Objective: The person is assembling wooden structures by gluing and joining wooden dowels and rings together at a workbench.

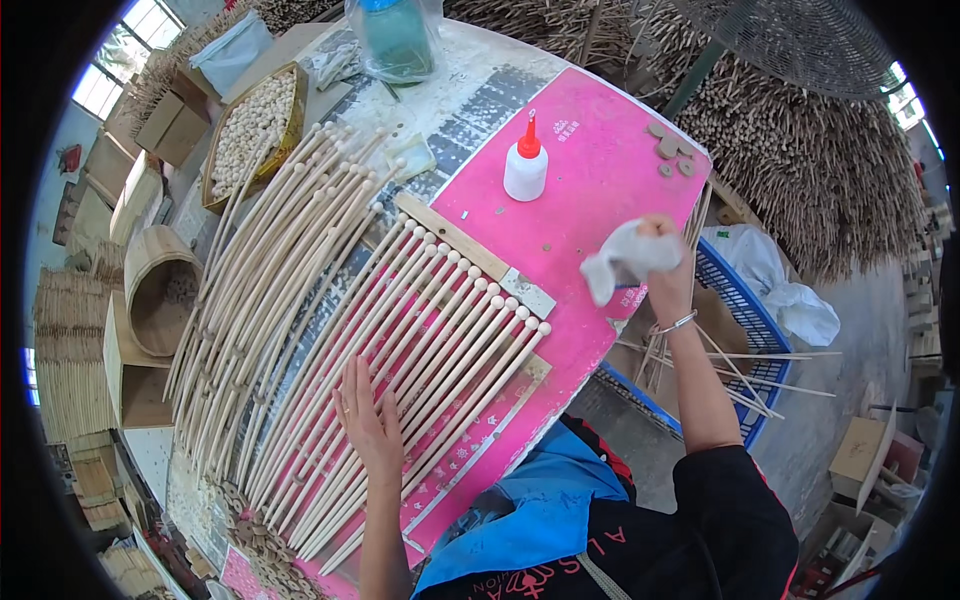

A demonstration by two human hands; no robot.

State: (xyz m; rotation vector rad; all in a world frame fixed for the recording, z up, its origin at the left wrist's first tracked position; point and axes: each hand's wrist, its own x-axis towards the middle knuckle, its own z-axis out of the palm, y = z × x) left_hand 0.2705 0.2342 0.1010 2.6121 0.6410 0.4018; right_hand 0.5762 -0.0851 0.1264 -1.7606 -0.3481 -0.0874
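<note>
A row of thin wooden sticks (pixel 437 333) lies side by side on the pink mat, each with a round wooden ball (pixel 496 302) at its far end. My left hand (pixel 372 425) rests on these sticks, its fingers stretched out and holding nothing. To the right, my right hand (pixel 668 262) grips a white cloth (pixel 622 262) over the mat's right side; the cloth is partly blurred. A wooden strip (pixel 452 236) runs just beyond the ball ends. Farther back on the mat stands a white bottle with a red nozzle cap (pixel 526 165).
Another pile of balled sticks (pixel 280 235) lies at left, near a tray of loose balls (pixel 255 130). Wooden discs (pixel 270 560) are heaped at the near left edge. A blue crate (pixel 745 300) holding sticks stands right of the table. A large stick stack (pixel 790 170) and a fan guard (pixel 800 45) are behind.
</note>
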